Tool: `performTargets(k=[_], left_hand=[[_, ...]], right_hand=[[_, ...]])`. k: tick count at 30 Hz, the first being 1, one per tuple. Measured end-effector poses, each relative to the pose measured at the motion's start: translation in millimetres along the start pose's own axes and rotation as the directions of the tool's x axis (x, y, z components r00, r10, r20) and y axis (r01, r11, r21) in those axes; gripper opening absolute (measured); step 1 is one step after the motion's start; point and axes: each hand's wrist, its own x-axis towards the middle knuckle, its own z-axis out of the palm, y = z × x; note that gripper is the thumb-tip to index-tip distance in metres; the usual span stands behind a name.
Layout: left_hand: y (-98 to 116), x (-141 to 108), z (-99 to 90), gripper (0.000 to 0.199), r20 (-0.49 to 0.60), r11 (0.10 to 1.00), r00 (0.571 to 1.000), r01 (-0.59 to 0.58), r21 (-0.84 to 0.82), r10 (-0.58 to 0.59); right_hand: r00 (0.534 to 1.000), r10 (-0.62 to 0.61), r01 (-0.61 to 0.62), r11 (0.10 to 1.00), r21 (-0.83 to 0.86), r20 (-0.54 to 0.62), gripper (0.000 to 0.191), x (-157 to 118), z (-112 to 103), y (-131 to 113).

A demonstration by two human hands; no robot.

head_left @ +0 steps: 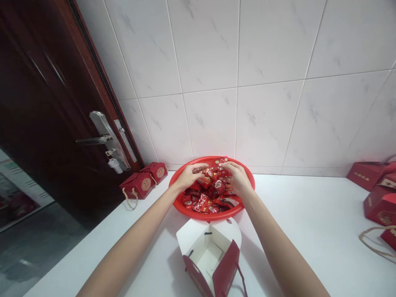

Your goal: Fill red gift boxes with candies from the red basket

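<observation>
So closest in, on the white desk (293, 222) between the forearms, there's an open gift box (227, 264), white inside and dark red outside, flaps spread, with a dark red cord hanging by its right side. Just past it, right under both hands, sits a red plastic basket (198, 215) with a pile of shiny red wrapped sweets (202, 203). The wrappers have white and gold print on them, way too small and blurry for me to read. Left hand (187, 177) is over the left side of the pile, thumb and fingers a bit apart; can't tell if it's gripping anything. Right hand (239, 179) has a red packet (222, 165) in its fingers near the back rim, white marks on it but no legible brand. Off to the left of the left hand are two closed red boxes (140, 185) with round gold emblems and rope handles. Well off to the right of the right hand are more red boxes (366, 175), one with a line of small gold characters I can't make out. Behind it all, marbled wall tiles (266, 115), plus a dark door (46, 103) on the left with keys (114, 165) hanging at the lock.
</observation>
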Motion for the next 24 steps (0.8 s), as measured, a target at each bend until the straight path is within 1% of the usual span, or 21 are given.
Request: performTargets(k=[2, 4, 6, 7, 9, 10, 12, 15, 17, 20, 24], left_hand=[[-0.9, 0.0, 0.0, 0.051, -0.034, 0.989, 0.999, 0.001, 0.146, 0.004], [-1.1, -1.4, 0.5, 0.041, -0.012, 0.951, 1.0, 0.016, 0.308, -0.013], [-0.6, -4.6, 2.1, 0.028, 0.09, 0.914, 0.993, 0.037, 0.405, -0.08], [-0.1, -6.8, 3.3, 0.021, 0.162, 0.907, 0.978, 0.049, 0.419, -0.128], [1.6, -11.4, 6.0, 0.008, 0.297, 0.876, 0.927, 0.064, 0.477, -0.229], [2.7, -13.5, 7.1, 0.007, 0.344, 0.859, 0.899, 0.066, 0.508, -0.272], [5.0, -16.5, 8.6, 0.018, 0.4, 0.831, 0.854, 0.065, 0.552, -0.332], [7.3, -16.9, 8.6, 0.045, 0.449, 0.806, 0.802, 0.067, 0.589, -0.395], [7.0, -15.0, 8.2, 0.051, 0.467, 0.791, 0.771, 0.076, 0.607, -0.433], [4.4, -11.8, 9.0, 0.043, 0.492, 0.785, 0.729, 0.101, 0.611, -0.476], [1.7, -9.9, 10.9, 0.025, 0.568, 0.811, 0.651, 0.131, 0.57, -0.504]], right_hand=[[1.0, -0.008, 0.008, 1.0, -0.011, -0.004, 0.016, 0.1, -0.7, 0.8], [1.0, -0.013, 0.013, 1.0, -0.015, 0.001, 0.015, 0.1, -1.0, 1.2], [1.0, -0.017, 0.017, 1.0, -0.023, 0.004, 0.015, -0.3, -0.9, 1.2], [1.0, -0.018, 0.018, 0.999, -0.029, 0.003, 0.015, -0.6, -0.6, 1.0], [1.0, -0.014, 0.014, 0.999, -0.045, -0.003, 0.016, -1.4, 0.2, 0.3], [1.0, -0.012, 0.012, 0.999, -0.052, -0.007, 0.017, -1.9, 0.8, -0.2], [1.0, -0.004, 0.004, 0.998, -0.057, -0.01, 0.017, -2.8, 2.0, -1.4], [1.0, 0.006, -0.007, 0.999, -0.047, -0.009, 0.016, -4.2, 3.6, -3.0], [1.0, 0.012, -0.012, 0.999, -0.046, -0.007, 0.015, -4.9, 4.1, -3.5], [1.0, 0.018, -0.018, 0.998, -0.061, -0.015, 0.016, -5.2, 4.0, -3.3], [1.0, 0.017, -0.018, 0.997, -0.082, -0.016, 0.016, -5.1, 3.8, -3.1]])
